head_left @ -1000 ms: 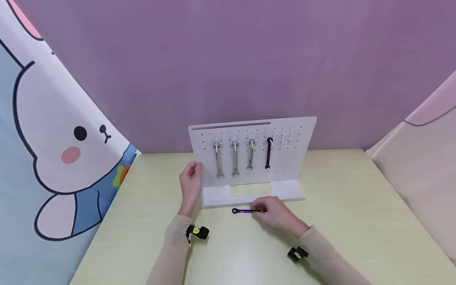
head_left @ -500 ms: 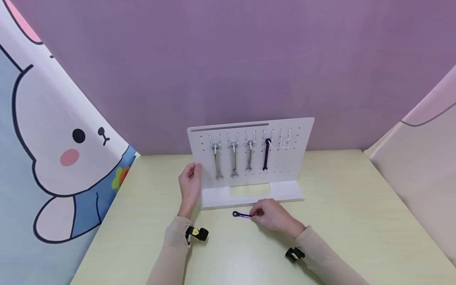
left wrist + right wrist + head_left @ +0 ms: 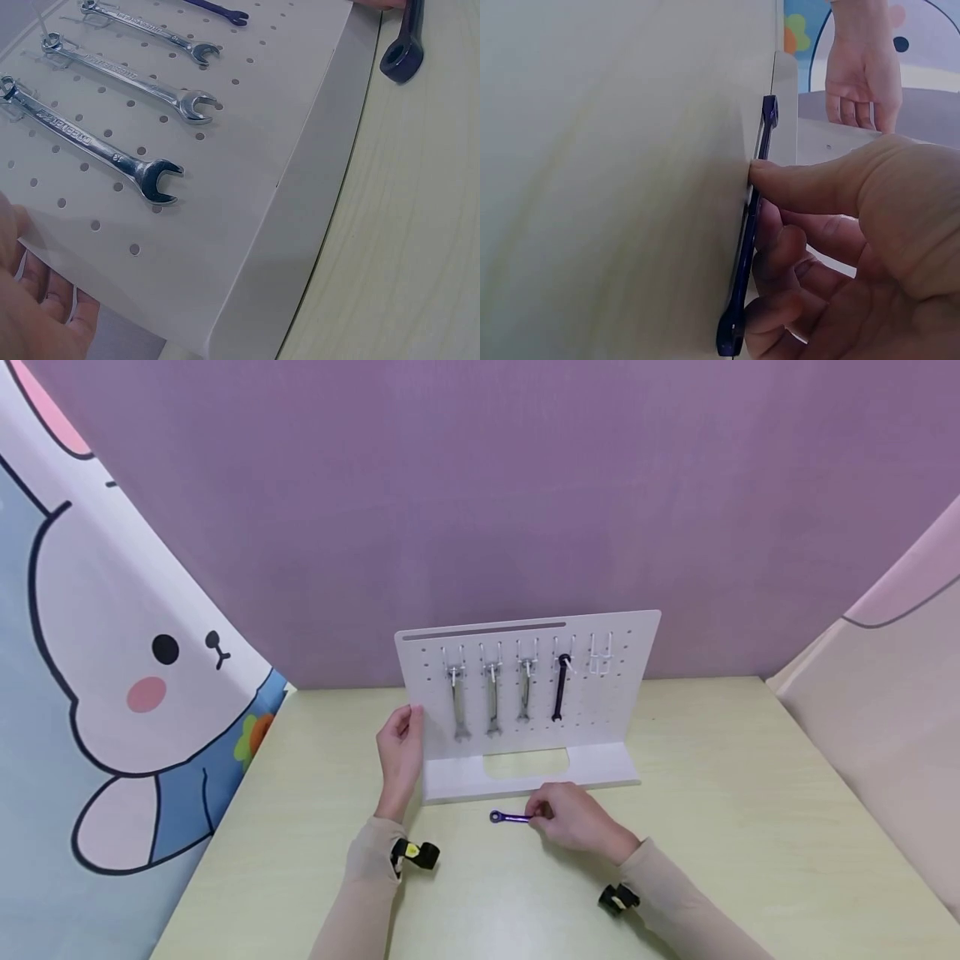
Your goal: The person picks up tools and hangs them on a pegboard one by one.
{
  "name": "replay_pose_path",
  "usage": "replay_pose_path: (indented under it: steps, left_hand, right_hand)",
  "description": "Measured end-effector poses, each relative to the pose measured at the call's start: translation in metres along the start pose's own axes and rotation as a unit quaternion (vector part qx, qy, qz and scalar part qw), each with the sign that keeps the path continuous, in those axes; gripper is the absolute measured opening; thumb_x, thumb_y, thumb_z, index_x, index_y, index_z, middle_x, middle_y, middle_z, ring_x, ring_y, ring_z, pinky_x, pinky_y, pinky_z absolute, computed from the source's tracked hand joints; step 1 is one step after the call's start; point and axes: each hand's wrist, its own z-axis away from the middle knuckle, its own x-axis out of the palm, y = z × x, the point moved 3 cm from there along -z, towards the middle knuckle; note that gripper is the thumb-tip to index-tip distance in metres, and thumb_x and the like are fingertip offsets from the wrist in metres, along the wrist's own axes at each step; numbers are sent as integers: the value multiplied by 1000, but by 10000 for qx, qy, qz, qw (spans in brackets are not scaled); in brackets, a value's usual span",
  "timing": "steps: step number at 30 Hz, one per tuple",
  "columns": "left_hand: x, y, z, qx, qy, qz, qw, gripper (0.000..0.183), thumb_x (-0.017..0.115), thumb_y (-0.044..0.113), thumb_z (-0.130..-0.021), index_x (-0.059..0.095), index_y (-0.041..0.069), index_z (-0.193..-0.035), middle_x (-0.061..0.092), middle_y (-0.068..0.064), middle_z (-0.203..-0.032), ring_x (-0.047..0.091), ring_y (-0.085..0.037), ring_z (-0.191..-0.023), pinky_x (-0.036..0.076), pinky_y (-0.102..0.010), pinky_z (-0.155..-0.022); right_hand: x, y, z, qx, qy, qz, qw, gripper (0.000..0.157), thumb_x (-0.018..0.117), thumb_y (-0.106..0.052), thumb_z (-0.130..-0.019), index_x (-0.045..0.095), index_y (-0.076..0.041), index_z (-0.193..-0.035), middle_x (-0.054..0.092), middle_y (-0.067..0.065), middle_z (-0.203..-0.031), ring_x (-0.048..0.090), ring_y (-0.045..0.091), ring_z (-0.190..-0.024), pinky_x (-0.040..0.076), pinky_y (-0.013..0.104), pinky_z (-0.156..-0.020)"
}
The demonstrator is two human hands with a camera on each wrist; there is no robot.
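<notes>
My right hand (image 3: pixel 573 814) pinches a dark purple combination wrench (image 3: pixel 508 817) between thumb and fingers, low over the table in front of the pegboard base. In the right wrist view the wrench (image 3: pixel 748 240) lies lengthwise along the fingertips, its two ends uncovered. At the left side edge of the white pegboard (image 3: pixel 525 739), my left hand (image 3: pixel 401 747) grips the panel. The left wrist view shows the thumb on the front face and fingers (image 3: pixel 56 292) behind. Silver wrenches (image 3: pixel 460 706), several in a row, and one dark wrench (image 3: pixel 560 689) hang from hooks.
A bare white double hook (image 3: pixel 601 653) is at the right end of the row. The board's flat base (image 3: pixel 611 762) has a cut-out and rests on the pale wooden table (image 3: pixel 750 827). Behind stands a purple backdrop (image 3: pixel 525 485), with a cartoon-printed cloth (image 3: pixel 112 652) at left.
The right hand has drawn the purple wrench slightly back from the board's base, and less of its shaft shows past the fingers. The left hand keeps its grip on the board's edge.
</notes>
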Motion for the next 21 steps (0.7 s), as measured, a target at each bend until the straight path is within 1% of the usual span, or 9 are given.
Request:
replay_pose_path:
  steps: [7, 12, 16, 18, 21]
  left_hand:
    - [0, 1, 0, 16, 38, 8, 10000, 32, 63, 24, -109, 73, -3, -123, 75, -25, -124, 67, -17, -107, 49, -11, -87]
    - [0, 0, 0, 20, 39, 29, 10000, 32, 63, 24, -109, 73, -3, -123, 75, -25, -125, 68, -20, -110, 49, -11, -88]
    - [0, 0, 0, -9, 39, 31, 10000, 32, 62, 24, -110, 73, -3, -123, 75, -24, -126, 68, -19, -110, 49, -10, -87]
    - [0, 0, 0, -14, 30, 33, 10000, 33, 62, 24, -110, 73, -3, -124, 75, -24, -126, 67, -19, -110, 49, -10, -87]
    - [1, 1, 0, 16, 10, 47, 10000, 33, 62, 25, -110, 73, -3, -125, 75, -24, -127, 68, -21, -112, 49, -10, -87]
  right_hand:
    - [2, -1, -1, -47, -2, 40, 10000, 8, 78, -8, -94, 79, -15, -95, 70, -10, -85, 60, 6, -79, 53, 30, -77]
    - [1, 0, -2, -153, -28, -161, 9997, 9, 77, -6, -94, 79, -15, -95, 71, -10, -83, 58, 5, -75, 50, 26, -73]
    - [1, 0, -1, -215, -83, -315, 9992, 10, 77, -3, -94, 80, -12, -98, 73, -8, -85, 58, 6, -76, 50, 25, -73]
    - [1, 0, -1, -220, -85, -326, 9992, 10, 77, -3, -94, 81, -11, -99, 74, -7, -87, 58, 7, -77, 50, 25, -73]
    - [1, 0, -2, -229, -50, -306, 9993, 11, 76, -4, -94, 81, -12, -99, 74, -7, -88, 59, 7, -78, 50, 25, -73]
